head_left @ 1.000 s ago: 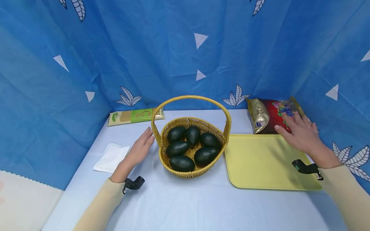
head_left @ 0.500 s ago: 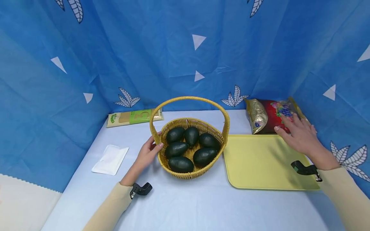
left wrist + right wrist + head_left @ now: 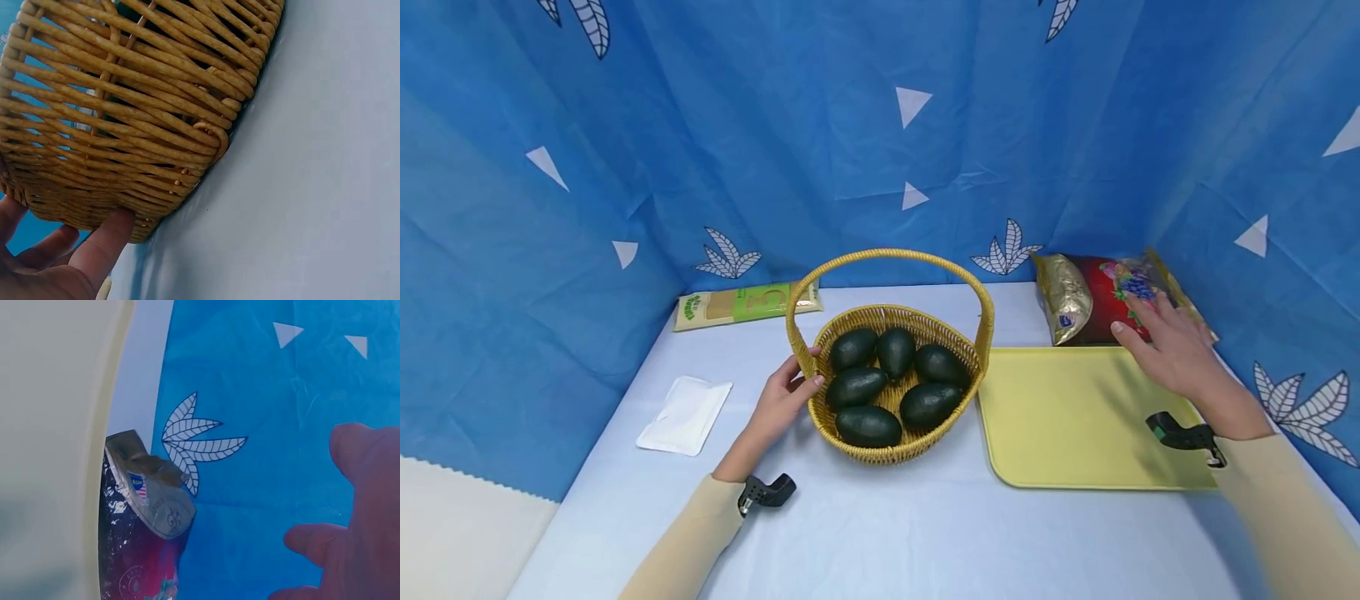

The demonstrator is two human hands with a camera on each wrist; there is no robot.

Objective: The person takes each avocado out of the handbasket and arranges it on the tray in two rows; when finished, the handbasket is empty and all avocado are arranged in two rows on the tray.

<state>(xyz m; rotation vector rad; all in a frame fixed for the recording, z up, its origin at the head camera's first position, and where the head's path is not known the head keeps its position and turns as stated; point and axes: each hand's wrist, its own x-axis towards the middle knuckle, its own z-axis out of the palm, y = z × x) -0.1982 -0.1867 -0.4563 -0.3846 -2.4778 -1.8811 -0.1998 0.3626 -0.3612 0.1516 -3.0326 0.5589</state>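
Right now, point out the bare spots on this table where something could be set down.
The yellow tray lies bare, the right hand above its far right corner. The near table strip before the basket is free. A patch lies between the white packet and green packet. It is crowded at the basket, where the left hand touches, and by the red bag.

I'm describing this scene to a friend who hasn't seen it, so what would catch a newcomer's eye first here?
First, the yellow wicker basket in the middle of the table, holding six dark green avocados; the left hand grips its rim. To its right lies a pale yellow tray, with the right hand hovering over its far corner, fingers spread, near a red and gold snack bag. Blue leaf-patterned curtains enclose everything.
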